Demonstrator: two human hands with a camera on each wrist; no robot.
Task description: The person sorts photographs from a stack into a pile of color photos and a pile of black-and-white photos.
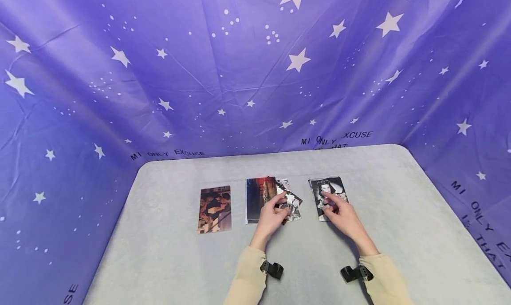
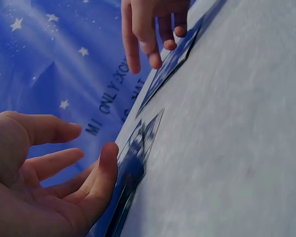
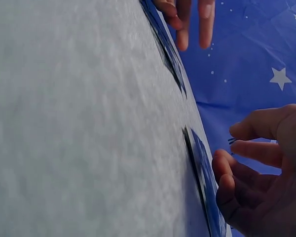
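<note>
My left hand (image 1: 271, 216) hovers over the middle pile, its fingers loosely bent with nothing between them. Under it lie a dark blue and red photo card (image 1: 256, 200) on top of others and, fanned out to the right, several black-and-white cards (image 1: 294, 203). Above the right-hand stack is my right hand (image 1: 345, 216), fingers relaxed and thumb apart from them, holding nothing. The top card of that stack (image 1: 336, 184) is a black-and-white portrait, partly covered by the fingers. Both wrist views show a gap between each hand's thumb and fingers.
A single brown-toned photo card (image 1: 214, 209) lies flat at the left of the grey table (image 1: 167, 251). A purple cloth backdrop (image 1: 239, 74) with white stars rises behind and on both sides of the table. Black camera mounts sit on both wrists.
</note>
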